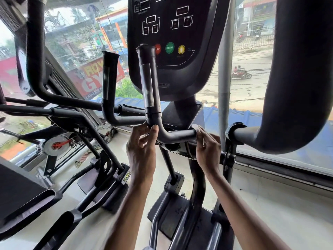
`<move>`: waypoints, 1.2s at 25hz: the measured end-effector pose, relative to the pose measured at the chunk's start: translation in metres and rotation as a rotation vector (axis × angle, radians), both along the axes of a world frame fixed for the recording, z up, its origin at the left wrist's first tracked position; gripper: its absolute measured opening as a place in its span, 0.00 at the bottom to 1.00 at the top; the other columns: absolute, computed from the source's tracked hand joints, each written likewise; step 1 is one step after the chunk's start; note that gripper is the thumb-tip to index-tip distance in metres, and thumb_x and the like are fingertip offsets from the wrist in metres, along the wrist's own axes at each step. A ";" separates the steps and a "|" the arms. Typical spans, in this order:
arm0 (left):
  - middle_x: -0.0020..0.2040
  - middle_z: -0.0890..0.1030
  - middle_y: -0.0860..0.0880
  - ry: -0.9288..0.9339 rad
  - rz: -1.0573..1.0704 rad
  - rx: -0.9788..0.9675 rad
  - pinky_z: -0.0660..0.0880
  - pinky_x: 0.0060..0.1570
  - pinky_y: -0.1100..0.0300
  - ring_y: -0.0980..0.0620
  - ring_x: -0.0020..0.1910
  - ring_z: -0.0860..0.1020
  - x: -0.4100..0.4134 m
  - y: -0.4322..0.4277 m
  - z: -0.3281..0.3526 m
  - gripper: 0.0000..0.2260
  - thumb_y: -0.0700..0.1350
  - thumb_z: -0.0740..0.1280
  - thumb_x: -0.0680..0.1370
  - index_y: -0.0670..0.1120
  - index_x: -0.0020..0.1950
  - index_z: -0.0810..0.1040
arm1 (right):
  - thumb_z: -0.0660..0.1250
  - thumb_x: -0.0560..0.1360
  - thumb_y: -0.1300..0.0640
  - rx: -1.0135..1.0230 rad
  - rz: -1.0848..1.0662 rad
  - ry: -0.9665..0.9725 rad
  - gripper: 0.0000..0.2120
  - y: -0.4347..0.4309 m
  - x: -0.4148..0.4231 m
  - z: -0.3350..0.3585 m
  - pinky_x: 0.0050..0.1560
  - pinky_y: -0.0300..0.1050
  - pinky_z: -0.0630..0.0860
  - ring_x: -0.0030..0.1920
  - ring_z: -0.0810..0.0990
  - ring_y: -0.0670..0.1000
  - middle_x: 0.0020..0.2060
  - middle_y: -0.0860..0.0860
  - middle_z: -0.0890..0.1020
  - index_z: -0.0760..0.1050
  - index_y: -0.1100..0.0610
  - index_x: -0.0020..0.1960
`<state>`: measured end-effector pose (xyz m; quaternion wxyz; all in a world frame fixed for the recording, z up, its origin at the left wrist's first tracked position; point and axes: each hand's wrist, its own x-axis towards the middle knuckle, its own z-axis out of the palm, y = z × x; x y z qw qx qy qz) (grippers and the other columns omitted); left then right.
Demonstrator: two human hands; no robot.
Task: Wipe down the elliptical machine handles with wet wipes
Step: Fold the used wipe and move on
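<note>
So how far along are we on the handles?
Nothing looks plainly finished. In hand: right hand holds the wipe against the inner handle's horizontal bar; left hand grips its bend. Left, probably: its upright grip and the big swing handle.

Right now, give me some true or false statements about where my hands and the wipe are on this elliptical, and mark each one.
1. The left hand grips the bend of the handle. True.
2. The wet wipe is in the left hand. False: the right hand holds it.
3. The green start button sits between a red button and a yellow button. True.
4. The wet wipe is at the handle's top tip. False: it is low down, on the horizontal stretch.
</note>
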<state>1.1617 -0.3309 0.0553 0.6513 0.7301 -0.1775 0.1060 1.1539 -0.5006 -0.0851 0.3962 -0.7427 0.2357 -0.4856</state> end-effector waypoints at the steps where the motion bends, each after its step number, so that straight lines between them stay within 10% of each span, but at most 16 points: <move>1: 0.45 0.83 0.67 -0.005 -0.001 0.005 0.79 0.48 0.60 0.64 0.44 0.81 0.000 0.000 0.001 0.01 0.47 0.70 0.81 0.51 0.50 0.80 | 0.63 0.86 0.54 0.051 -0.002 0.019 0.13 -0.004 0.001 0.000 0.70 0.36 0.70 0.69 0.79 0.45 0.65 0.47 0.83 0.82 0.51 0.67; 14: 0.47 0.85 0.60 0.009 0.044 -0.014 0.79 0.48 0.58 0.59 0.46 0.83 0.002 -0.004 -0.006 0.03 0.46 0.70 0.82 0.47 0.52 0.81 | 0.68 0.83 0.61 -0.322 0.116 -0.203 0.15 0.051 -0.023 0.029 0.62 0.44 0.77 0.58 0.80 0.54 0.68 0.51 0.81 0.79 0.61 0.69; 20: 0.47 0.85 0.59 0.003 0.070 -0.009 0.80 0.48 0.59 0.61 0.45 0.83 -0.002 -0.007 -0.006 0.06 0.46 0.69 0.82 0.44 0.54 0.81 | 0.62 0.85 0.48 0.085 -0.064 -0.004 0.20 -0.001 -0.006 -0.017 0.65 0.56 0.77 0.62 0.83 0.55 0.61 0.55 0.85 0.83 0.61 0.63; 24: 0.46 0.84 0.60 -0.001 0.089 0.008 0.79 0.49 0.53 0.62 0.44 0.82 -0.003 -0.009 -0.004 0.05 0.46 0.69 0.82 0.46 0.54 0.81 | 0.66 0.80 0.68 0.437 -0.081 0.076 0.09 -0.009 -0.002 -0.011 0.38 0.24 0.69 0.42 0.78 0.58 0.51 0.68 0.85 0.80 0.73 0.54; 26: 0.45 0.84 0.62 -0.010 0.097 0.019 0.79 0.49 0.51 0.63 0.44 0.82 -0.004 -0.009 -0.003 0.05 0.46 0.68 0.82 0.45 0.53 0.81 | 0.68 0.77 0.72 0.521 -0.059 -0.039 0.07 -0.004 -0.005 -0.008 0.42 0.21 0.67 0.45 0.79 0.55 0.49 0.59 0.86 0.82 0.71 0.52; 30: 0.43 0.83 0.64 -0.002 0.107 0.011 0.79 0.48 0.52 0.64 0.42 0.81 -0.006 -0.010 -0.004 0.05 0.46 0.69 0.82 0.46 0.51 0.80 | 0.64 0.74 0.76 0.531 -0.018 -0.057 0.08 -0.003 -0.006 -0.009 0.38 0.43 0.71 0.40 0.77 0.62 0.47 0.70 0.83 0.78 0.77 0.51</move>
